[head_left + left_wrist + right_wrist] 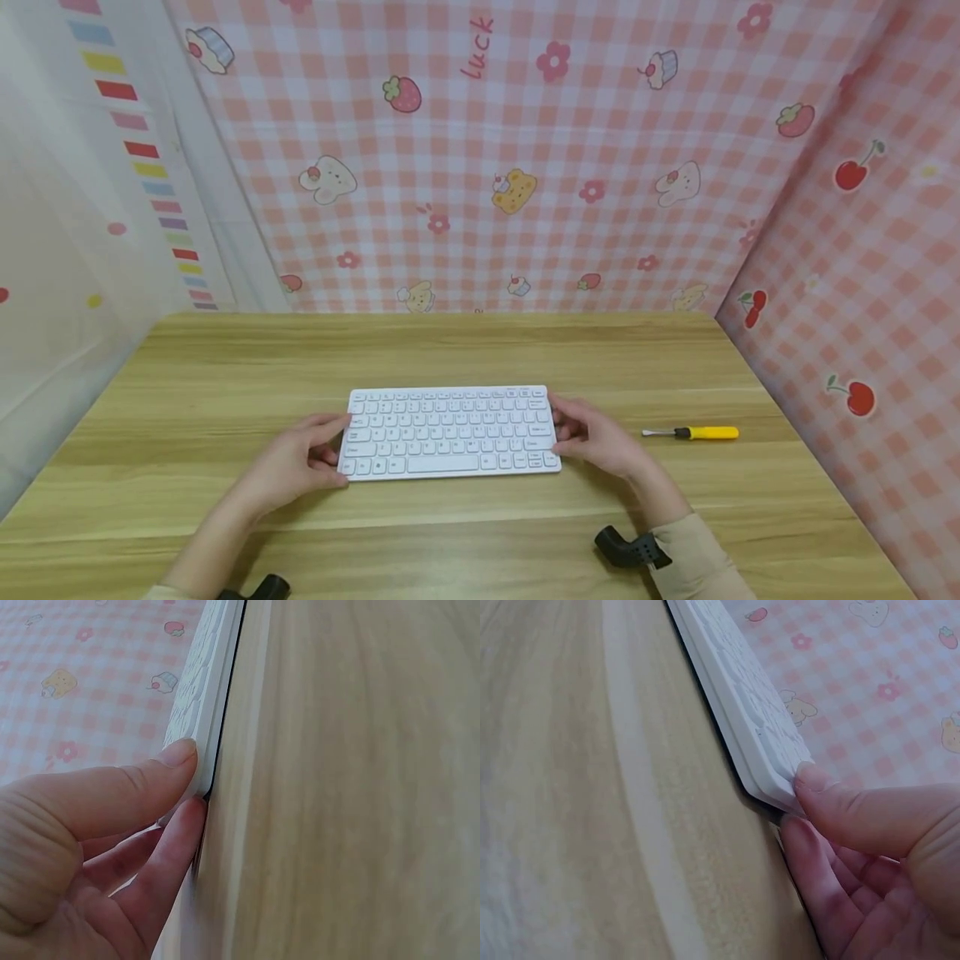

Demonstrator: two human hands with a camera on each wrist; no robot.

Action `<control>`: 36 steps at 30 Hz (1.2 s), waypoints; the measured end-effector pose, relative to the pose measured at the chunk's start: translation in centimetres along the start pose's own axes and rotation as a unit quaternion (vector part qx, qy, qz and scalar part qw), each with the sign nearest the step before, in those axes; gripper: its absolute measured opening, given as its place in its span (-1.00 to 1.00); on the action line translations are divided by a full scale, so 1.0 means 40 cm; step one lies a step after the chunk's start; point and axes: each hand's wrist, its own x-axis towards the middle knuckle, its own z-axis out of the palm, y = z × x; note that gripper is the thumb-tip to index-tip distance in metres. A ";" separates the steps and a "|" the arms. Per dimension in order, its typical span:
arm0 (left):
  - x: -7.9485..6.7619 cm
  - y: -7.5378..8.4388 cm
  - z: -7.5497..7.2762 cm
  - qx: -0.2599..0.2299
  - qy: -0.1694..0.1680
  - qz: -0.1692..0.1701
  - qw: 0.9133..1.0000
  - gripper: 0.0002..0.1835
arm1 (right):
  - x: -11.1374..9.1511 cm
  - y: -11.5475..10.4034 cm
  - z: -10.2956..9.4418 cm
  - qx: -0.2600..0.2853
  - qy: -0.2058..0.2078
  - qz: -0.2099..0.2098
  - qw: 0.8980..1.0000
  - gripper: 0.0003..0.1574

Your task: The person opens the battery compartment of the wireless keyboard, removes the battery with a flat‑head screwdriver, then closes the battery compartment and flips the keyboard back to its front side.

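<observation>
A white keyboard [450, 433] sits between left hand [296, 458] and right hand [600, 437], fingers [166, 862] pinching its short edges (thumbs [862, 816] toward near corners); surface [450, 350] extends ahead of the fingers; screwdriver [708, 433] lies right of the right hand's fingers.

From afar I saw a yellow-handled screwdriver [693, 433] on the wood-grain desk [450, 537]; whether the white keyboard [452, 433] touched the wood was unclear.

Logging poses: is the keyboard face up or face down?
Face up: the head view shows the keyboard's keys and space bar.
</observation>
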 end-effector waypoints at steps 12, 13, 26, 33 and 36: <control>0.004 0.007 0.005 0.005 -0.005 -0.007 1.000 -0.10 | 0.000 0.018 -0.008 -0.024 0.015 -0.005 1.000 -0.08; 0.004 0.007 0.005 0.010 -0.005 -0.004 1.000 -0.09 | -0.001 0.019 -0.009 -0.026 0.016 -0.004 1.000 -0.08; 0.063 0.075 -0.008 0.096 0.064 0.059 0.992 -0.10 | -0.002 0.017 -0.009 -0.007 0.017 0.001 1.000 -0.09; 0.114 0.127 0.070 0.112 0.056 0.126 0.984 -0.07 | -0.003 0.013 -0.007 0.001 0.016 0.004 1.000 -0.10; 0.138 0.155 0.113 0.109 0.042 0.138 0.984 0.05 | -0.004 0.014 -0.008 0.001 0.019 0.005 1.000 -0.11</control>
